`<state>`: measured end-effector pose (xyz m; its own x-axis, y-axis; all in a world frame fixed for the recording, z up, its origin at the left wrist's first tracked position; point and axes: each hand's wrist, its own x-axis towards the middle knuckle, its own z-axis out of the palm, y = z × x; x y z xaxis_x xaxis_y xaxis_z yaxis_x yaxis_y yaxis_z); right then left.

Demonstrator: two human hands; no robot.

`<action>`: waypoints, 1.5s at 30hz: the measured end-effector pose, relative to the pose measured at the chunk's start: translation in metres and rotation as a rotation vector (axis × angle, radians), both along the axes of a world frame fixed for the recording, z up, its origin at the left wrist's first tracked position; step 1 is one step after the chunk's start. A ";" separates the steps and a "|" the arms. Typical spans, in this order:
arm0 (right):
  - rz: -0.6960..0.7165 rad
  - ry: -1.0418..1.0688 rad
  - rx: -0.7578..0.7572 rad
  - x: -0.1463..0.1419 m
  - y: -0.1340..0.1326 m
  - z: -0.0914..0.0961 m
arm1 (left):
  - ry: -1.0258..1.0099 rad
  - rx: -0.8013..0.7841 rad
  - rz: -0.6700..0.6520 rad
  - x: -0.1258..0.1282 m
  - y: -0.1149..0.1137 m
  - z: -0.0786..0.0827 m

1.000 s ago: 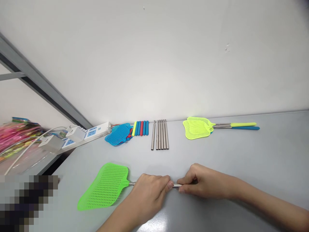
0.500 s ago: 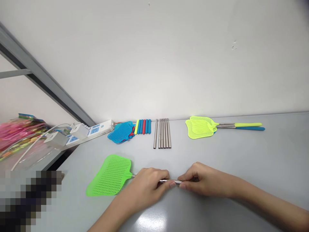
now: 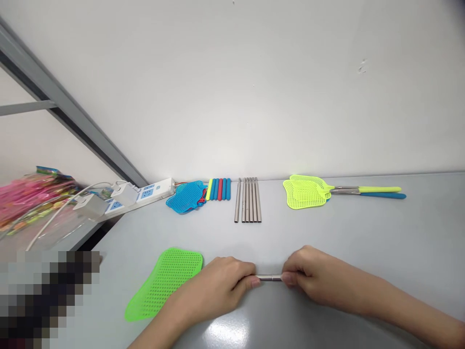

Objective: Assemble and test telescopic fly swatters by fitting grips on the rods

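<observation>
A green fly swatter head lies flat on the grey table at the near left. Its metal rod runs to the right between my hands. My left hand is closed round the rod close to the swatter head. My right hand pinches the rod's other end. A short bare stretch of rod shows between the two hands.
Along the wall lie blue swatter heads, coloured handle grips, several metal rods and two finished yellow swatters. A power strip with plugs sits at the left, beside pink packets.
My hands have drawn apart along the rod, so more bare metal shows between them. The green head has dropped lower and lies flatter on the table.
</observation>
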<state>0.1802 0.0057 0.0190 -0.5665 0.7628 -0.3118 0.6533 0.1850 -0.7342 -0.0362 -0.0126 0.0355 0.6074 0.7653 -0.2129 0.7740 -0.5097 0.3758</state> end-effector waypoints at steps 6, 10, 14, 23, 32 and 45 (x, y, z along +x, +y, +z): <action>-0.026 -0.044 -0.011 -0.004 -0.003 0.000 | -0.031 0.078 0.064 0.007 -0.004 -0.007; -0.031 -0.055 -0.020 0.000 -0.001 0.000 | -0.035 0.144 0.082 0.012 -0.006 -0.013; -0.029 -0.001 -0.201 0.009 0.001 0.002 | -0.047 0.215 0.077 0.016 -0.011 -0.020; -0.043 0.183 -0.868 0.012 0.007 0.011 | -0.062 0.490 -0.051 0.017 -0.017 -0.027; -0.007 0.343 -1.136 0.007 0.007 0.006 | -0.063 0.559 -0.071 0.013 -0.015 -0.022; 0.021 0.121 -0.238 0.003 0.006 0.017 | -0.060 0.446 0.027 0.011 -0.001 -0.014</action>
<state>0.1831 0.0120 0.0363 -0.6255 0.6637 -0.4101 0.5556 0.0100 -0.8314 -0.0251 -0.0135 0.0217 0.5869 0.7902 0.1765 0.7728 -0.6117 0.1688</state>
